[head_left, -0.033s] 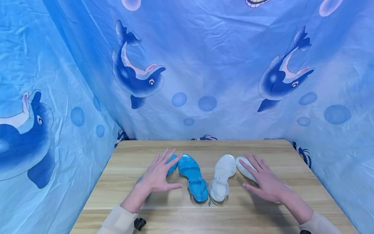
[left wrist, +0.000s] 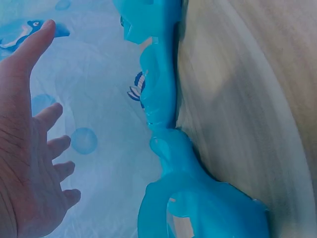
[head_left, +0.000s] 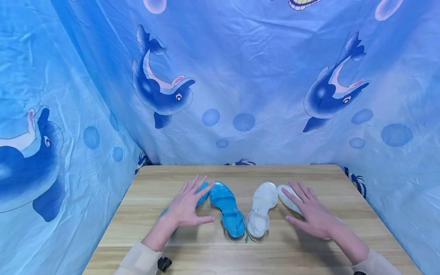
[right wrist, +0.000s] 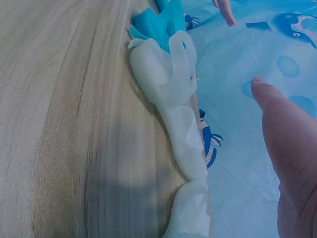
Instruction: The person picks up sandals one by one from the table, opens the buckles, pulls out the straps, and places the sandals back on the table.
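Two blue sandals lie on the wooden table, one in plain sight (head_left: 225,200), the other (head_left: 204,194) largely covered by my left hand (head_left: 185,208) in the head view. Fingers spread and thumb out, that hand hovers above the sandal and holds nothing. To the right lie two white sandals: the inner one (head_left: 262,200) shows whole, while my right hand (head_left: 314,214) hides much of the outer one (head_left: 288,199). My right fingers are also spread, with nothing in them. The left wrist view shows a gap between palm and blue sandals (left wrist: 163,104).
A light wood-grain table (head_left: 220,259) carries the sandals. Blue cloth printed with dolphins (head_left: 240,76) hangs behind it and along its sides. The heels of the inner blue and white sandals nearly meet at the middle. Small black devices (head_left: 164,263) sit at my wrists.
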{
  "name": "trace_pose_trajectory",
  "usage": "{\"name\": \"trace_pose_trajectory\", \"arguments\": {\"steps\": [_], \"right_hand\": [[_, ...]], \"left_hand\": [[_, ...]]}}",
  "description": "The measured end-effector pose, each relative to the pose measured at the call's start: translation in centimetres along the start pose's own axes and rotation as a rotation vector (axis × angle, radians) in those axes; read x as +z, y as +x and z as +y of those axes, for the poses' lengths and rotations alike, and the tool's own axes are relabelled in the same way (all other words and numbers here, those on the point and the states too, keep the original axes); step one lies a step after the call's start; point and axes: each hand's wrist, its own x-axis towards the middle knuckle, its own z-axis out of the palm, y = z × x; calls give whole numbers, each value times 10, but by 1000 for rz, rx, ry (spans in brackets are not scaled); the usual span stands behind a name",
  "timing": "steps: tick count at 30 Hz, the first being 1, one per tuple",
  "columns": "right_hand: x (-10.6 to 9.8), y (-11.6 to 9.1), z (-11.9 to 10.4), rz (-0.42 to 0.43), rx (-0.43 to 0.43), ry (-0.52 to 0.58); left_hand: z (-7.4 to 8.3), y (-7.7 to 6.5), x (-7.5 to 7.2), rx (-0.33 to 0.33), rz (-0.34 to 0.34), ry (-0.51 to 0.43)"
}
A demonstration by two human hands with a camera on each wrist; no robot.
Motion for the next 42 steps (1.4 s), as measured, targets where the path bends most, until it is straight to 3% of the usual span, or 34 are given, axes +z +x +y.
{"name": "trace_pose_trajectory", "arguments": {"steps": [7, 12, 17, 23, 29, 36, 42], "right_hand": [[-6, 12, -1, 75, -35, -30], [-12, 35, -13, 97, -67, -50], [-19, 60, -33, 79, -103, -26], [-20, 84, -61, 37, -131, 39], [-17, 105, -84, 0, -160, 102], [-9, 129, -109, -75, -148, 184], [3, 149, -133, -126, -162, 235]], "left_hand": [[-8, 1, -16, -13, 71, -3], [-22, -5, -29, -42, 118, -8], [-37, -14, -35, -112, 144, -62], [-52, -27, -27, -192, 181, -169], [-64, -41, -13, -354, 156, -213], [-73, -49, 0, -479, 137, -278], [-79, -58, 8, -526, 128, -294]]}}
